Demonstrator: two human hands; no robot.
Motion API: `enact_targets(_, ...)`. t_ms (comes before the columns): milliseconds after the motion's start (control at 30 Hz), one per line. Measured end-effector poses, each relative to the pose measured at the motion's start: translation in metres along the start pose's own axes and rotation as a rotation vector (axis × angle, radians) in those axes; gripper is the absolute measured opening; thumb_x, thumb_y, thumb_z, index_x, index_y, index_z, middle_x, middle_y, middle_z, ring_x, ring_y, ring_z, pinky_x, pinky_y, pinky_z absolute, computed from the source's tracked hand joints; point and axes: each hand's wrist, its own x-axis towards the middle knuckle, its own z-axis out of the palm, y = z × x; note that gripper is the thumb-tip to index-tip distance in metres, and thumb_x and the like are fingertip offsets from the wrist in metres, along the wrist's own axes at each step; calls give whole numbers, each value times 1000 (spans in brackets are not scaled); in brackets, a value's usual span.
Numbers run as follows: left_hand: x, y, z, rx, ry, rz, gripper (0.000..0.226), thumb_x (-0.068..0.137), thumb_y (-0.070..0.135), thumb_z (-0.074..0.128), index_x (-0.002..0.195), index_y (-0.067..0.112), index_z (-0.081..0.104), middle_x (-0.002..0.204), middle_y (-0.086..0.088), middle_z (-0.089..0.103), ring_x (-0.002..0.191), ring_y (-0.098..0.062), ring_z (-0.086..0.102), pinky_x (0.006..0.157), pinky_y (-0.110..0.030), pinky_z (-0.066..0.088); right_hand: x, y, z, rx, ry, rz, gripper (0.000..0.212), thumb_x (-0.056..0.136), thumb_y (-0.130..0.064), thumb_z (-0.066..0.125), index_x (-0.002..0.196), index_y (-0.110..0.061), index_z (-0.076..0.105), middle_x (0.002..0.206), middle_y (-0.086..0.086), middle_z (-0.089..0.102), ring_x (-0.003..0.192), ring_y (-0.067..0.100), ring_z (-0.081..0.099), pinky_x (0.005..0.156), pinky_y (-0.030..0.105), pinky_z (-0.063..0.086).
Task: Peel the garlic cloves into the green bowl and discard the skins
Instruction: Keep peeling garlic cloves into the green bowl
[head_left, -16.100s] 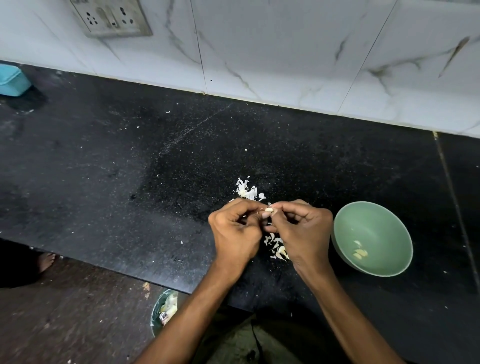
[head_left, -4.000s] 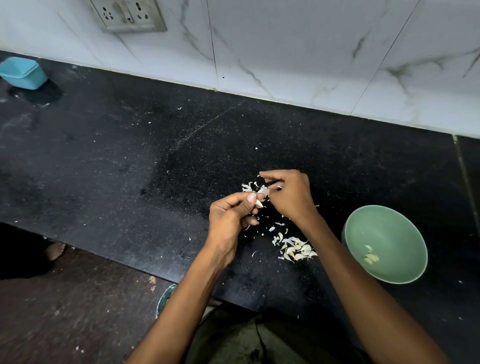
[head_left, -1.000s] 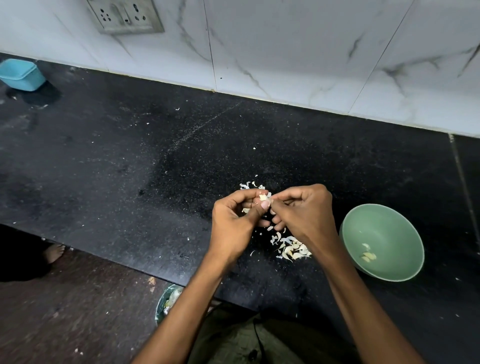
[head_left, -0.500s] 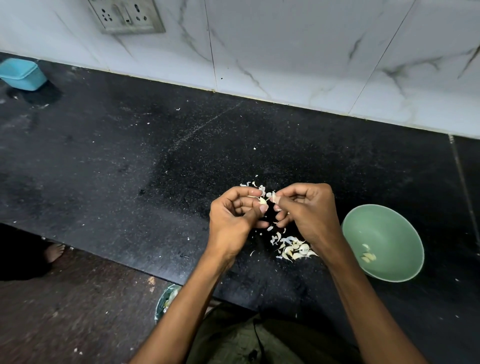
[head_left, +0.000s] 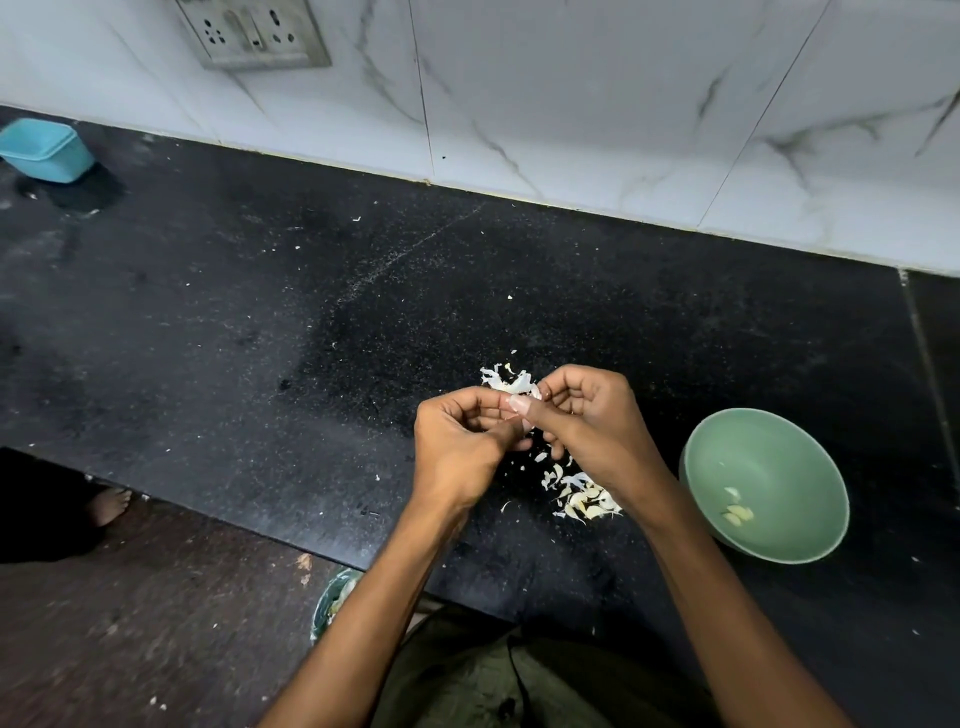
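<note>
My left hand (head_left: 460, 447) and my right hand (head_left: 592, 423) meet above the black counter (head_left: 260, 322) and pinch a small garlic clove (head_left: 524, 410) between their fingertips; most of the clove is hidden by the fingers. A heap of unpeeled garlic pieces (head_left: 511, 382) lies just behind the hands. Loose pale skins (head_left: 582, 496) are scattered on the counter under my right wrist. The green bowl (head_left: 810, 467) stands to the right of my right hand with a few peeled cloves (head_left: 737, 512) in its bottom.
A blue plastic container (head_left: 47, 150) stands at the far left by the marble wall. A socket plate (head_left: 254, 34) is on the wall. Below the counter's front edge a bin with scraps (head_left: 332, 597) shows on the floor. A bare foot (head_left: 106, 506) is at the left.
In the last second both hands stayed together over the same spot, and the fingers shifted slightly on the clove. Four seconds ago my right hand was reaching to the garlic heap.
</note>
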Motion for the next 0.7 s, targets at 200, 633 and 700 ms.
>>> enact_targets(200, 0, -2, 3, -55, 31, -88, 11, 79, -6, 79, 79, 3, 74, 74, -11, 74, 62, -21, 70, 62, -28, 61, 0, 2, -2, 22, 48, 18, 12, 88, -10, 78, 82, -3, 70, 65, 5, 72, 50, 10, 57, 47, 29, 46)
enact_targets(633, 3, -35, 35, 6, -89, -198, 16, 81, -11, 75, 81, 6, 74, 73, -8, 69, 67, -17, 65, 63, -29, 60, -31, 26, -88, -82, 430, 117, 14, 88, -14, 81, 78, -9, 72, 55, -2, 66, 45, 9, 57, 48, 23, 48)
enact_targets(700, 2, -43, 40, 41, -120, -229, 16, 81, -8, 76, 83, 8, 75, 76, -8, 70, 68, -15, 65, 63, -28, 59, -38, 35, -106, -174, 500, 160, 15, 86, -17, 82, 76, -12, 73, 56, 0, 68, 46, 11, 60, 54, 30, 53)
